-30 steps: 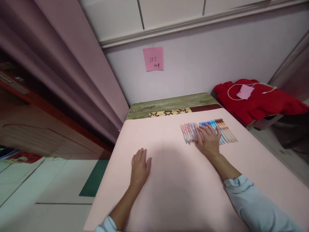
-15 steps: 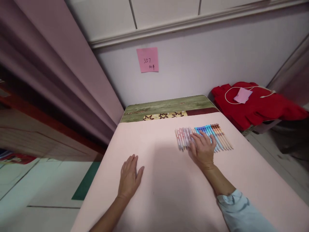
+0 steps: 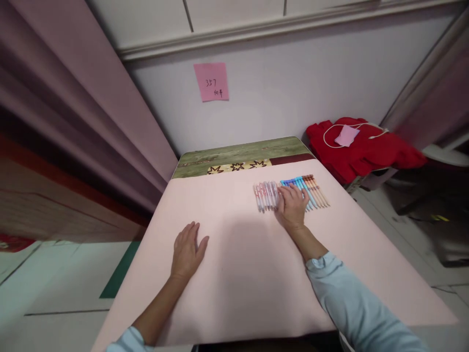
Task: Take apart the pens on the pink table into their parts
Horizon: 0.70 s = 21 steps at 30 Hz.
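A row of pens (image 3: pixel 270 196) lies side by side on the pale pink tabletop (image 3: pixel 227 274). Whitish pens with reddish marks are on the left, blue pens (image 3: pixel 308 192) in the middle, and tan pens with brown tops (image 3: pixel 321 190) on the right. My right hand (image 3: pixel 293 208) rests over the row where whitish and blue pens meet, fingers bent and slightly apart, covering parts of several pens. No pen shows lifted in it; its fingertips are partly hidden. Flat on the tabletop, away from the pens, lies my left hand (image 3: pixel 187 250), open and holding nothing.
Beyond the pink cover is a green strip of table (image 3: pixel 238 149) with a star pattern. A pink note (image 3: pixel 211 82) is stuck to the wall. Red cloth (image 3: pixel 366 154) with a white cable (image 3: pixel 330 139) sits at the right. A mauve curtain (image 3: pixel 120 112) hangs left.
The whole view has shifted, so the table and pens appear further left and higher. My right hand's fingers are more bent and closer together over the pens. My left hand stays flat.
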Each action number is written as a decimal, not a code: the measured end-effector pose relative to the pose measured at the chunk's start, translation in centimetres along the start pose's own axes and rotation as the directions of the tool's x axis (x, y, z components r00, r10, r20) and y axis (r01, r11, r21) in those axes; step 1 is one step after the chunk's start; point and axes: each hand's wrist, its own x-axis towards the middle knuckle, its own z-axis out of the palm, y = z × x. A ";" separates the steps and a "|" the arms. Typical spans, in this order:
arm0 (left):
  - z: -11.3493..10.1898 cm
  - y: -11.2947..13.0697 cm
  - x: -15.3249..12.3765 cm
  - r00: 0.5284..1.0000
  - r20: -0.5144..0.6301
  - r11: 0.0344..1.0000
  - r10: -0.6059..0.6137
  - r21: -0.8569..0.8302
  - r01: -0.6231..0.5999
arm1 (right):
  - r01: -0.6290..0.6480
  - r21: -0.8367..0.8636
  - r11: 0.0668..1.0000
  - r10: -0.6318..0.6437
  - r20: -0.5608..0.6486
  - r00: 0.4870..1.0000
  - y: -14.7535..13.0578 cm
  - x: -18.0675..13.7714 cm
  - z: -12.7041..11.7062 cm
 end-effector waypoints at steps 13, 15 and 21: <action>0.3 -0.3 0.4 1.000 -0.018 1.000 0.015 0.003 -0.015 | -0.166 0.122 0.979 0.176 -0.080 0.981 0.2 0.1 -0.1; 0.4 -0.2 0.4 1.000 -0.022 1.000 0.015 0.002 -0.015 | -0.149 0.122 0.981 0.157 -0.054 0.986 0.2 0.1 -0.2; 0.3 0.0 0.3 1.000 -0.011 1.000 -0.002 0.004 0.002 | -0.033 0.108 0.994 0.034 -0.009 0.999 -0.3 0.1 -0.8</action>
